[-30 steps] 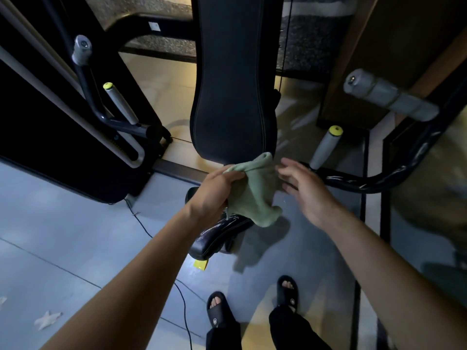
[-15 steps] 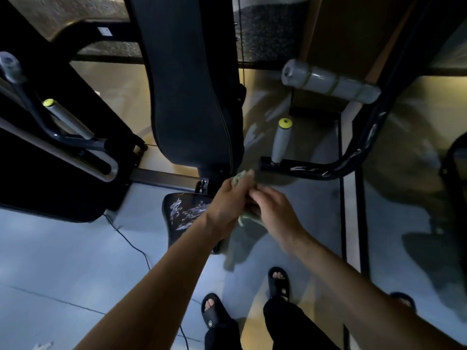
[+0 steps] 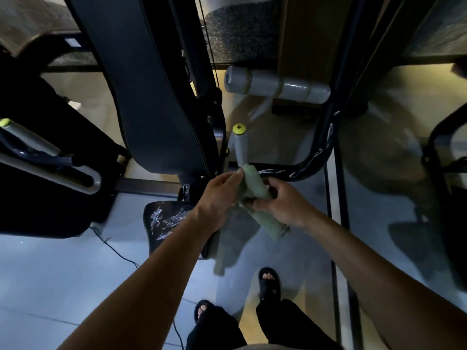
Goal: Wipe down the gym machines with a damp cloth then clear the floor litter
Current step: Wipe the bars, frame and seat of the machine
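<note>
A pale green cloth (image 3: 255, 190) is stretched between both hands in front of the gym machine. My left hand (image 3: 218, 195) pinches its upper end, and my right hand (image 3: 280, 205) grips it lower down, with a loose tail hanging below. Just beyond the cloth stands a grey handle with a yellow cap (image 3: 240, 145) on a black curved arm (image 3: 313, 157). The tall black back pad (image 3: 161, 97) rises to the left, and the worn black seat (image 3: 166, 221) sits under my left forearm.
A grey foam roller (image 3: 275, 87) sticks out at the back right. A second yellow-capped handle (image 3: 27, 137) is at the far left. A thin black cable (image 3: 118, 251) trails over the grey floor. My feet in black sandals (image 3: 269, 281) stand near the seat.
The view has shifted left and closer to the machine. The cloth, bunched between my hands half a second ago, is now pulled out longer, my right hand gripping lower on it.
</note>
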